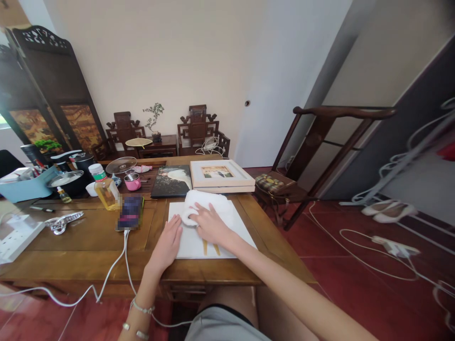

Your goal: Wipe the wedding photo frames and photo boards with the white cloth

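Note:
A white cloth [209, 201] lies bunched on a white flat panel [236, 232] on the wooden table [88, 237]. My right hand [210, 223] rests on the cloth with its fingers curled over a fold. My left hand [167, 244] lies flat on the panel's left edge, fingers stretched out. Two thin yellow marks show on the panel just below my right wrist.
A white framed picture [221, 174] and a dark print [171, 181] lie behind the panel. A phone [130, 213] with a white cable, an oil bottle [105, 189], a pink cup [132, 182], pots and metal tongs [63, 221] crowd the left. A wooden chair [313, 156] stands right.

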Tool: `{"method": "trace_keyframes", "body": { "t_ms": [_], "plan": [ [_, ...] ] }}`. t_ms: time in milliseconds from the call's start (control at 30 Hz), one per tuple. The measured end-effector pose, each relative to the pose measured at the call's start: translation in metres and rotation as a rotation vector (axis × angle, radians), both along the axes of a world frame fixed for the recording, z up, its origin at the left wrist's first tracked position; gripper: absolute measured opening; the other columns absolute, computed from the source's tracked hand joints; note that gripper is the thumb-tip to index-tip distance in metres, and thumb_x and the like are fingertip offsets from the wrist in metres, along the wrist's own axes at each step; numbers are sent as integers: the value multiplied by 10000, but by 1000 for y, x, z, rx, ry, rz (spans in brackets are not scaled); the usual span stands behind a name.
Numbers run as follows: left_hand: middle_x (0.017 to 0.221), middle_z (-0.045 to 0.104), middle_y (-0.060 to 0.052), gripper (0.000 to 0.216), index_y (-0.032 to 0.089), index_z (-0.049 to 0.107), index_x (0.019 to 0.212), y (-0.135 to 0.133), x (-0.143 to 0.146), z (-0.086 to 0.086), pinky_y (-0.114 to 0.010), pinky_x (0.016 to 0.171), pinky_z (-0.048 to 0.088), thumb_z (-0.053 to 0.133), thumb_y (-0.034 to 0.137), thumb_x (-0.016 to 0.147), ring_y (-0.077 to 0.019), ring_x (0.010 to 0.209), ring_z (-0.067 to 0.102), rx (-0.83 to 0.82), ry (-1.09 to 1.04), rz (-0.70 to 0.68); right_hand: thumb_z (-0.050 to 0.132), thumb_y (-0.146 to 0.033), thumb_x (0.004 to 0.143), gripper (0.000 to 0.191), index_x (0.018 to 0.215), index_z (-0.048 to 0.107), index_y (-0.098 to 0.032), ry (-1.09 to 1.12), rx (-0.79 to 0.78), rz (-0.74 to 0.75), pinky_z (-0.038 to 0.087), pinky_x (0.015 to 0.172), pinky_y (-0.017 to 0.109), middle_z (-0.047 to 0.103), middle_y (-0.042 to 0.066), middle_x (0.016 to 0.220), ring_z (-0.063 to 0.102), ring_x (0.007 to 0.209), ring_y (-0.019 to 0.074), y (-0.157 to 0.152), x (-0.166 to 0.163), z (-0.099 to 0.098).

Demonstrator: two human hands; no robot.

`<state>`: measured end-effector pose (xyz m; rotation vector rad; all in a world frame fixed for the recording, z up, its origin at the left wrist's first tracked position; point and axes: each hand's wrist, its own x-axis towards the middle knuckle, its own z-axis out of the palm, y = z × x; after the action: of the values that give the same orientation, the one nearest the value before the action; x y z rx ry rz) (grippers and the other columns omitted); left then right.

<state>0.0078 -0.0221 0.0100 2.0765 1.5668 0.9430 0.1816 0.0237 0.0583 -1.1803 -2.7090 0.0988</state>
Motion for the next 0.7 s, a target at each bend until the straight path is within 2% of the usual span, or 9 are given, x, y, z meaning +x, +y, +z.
{"method": "trace_keyframes", "body": {
  "t_ms": [67, 200, 300, 367, 500, 600, 700],
  "plan": [
    [1456, 395, -87, 495, 158, 429, 1356, -1, 0, 4, -417, 1161, 209, 252, 408, 967, -188, 1371, 323, -20, -112, 47, 455, -36, 703, 493, 1170, 590, -120, -15, 5, 38, 175, 1038, 654, 402, 183, 1428, 232, 1367, 350, -9, -7, -2],
    [1458, 390, -94, 556, 145, 427, 1355, -2, -1, 8, -382, 1149, 244, 188, 458, 963, -184, 1357, 349, -17, -298, 183, 467, -55, 721, 436, 1115, 629, -145, -20, -17, 254, 120, 1089, 610, 358, 142, 1464, 189, 1388, 309, -45, -5, -4],
    [1459, 389, -97, 569, 137, 401, 1370, -3, -1, 10, -373, 1153, 233, 182, 465, 960, -180, 1358, 347, 15, -334, 222, 467, -72, 725, 408, 1075, 646, -181, 10, -60, 420, 94, 1122, 552, 396, 89, 1452, 185, 1396, 257, -72, 11, 0],
    [1453, 398, -103, 567, 128, 409, 1365, -4, 0, 10, -369, 1149, 247, 196, 462, 960, -183, 1353, 356, 29, -303, 201, 458, -71, 716, 401, 1040, 655, -202, 36, -98, 469, 93, 1140, 502, 448, 57, 1420, 214, 1389, 221, -83, 25, 4],
    [1434, 424, -113, 521, 121, 468, 1323, -4, 2, 7, -398, 1152, 240, 248, 426, 962, -196, 1360, 343, 31, -129, 70, 450, -46, 661, 427, 1008, 662, -177, 47, -105, 339, 188, 1128, 429, 502, 126, 1365, 353, 1329, 214, -82, 48, 9],
    [1420, 443, -112, 460, 144, 484, 1309, -2, 1, 1, -440, 1158, 210, 313, 386, 957, -207, 1363, 340, 29, -5, 11, 442, -31, 636, 450, 1012, 656, -155, 39, -62, 190, 256, 1091, 431, 507, 175, 1345, 428, 1276, 246, -59, 53, 7],
    [1413, 451, -121, 423, 145, 498, 1294, -2, 1, -2, -449, 1152, 221, 340, 341, 953, -212, 1358, 349, 38, 60, 1, 424, -29, 645, 472, 1051, 635, -146, 48, -15, 103, 289, 1056, 450, 512, 179, 1336, 453, 1246, 271, -27, 46, 4]
  ]
}}
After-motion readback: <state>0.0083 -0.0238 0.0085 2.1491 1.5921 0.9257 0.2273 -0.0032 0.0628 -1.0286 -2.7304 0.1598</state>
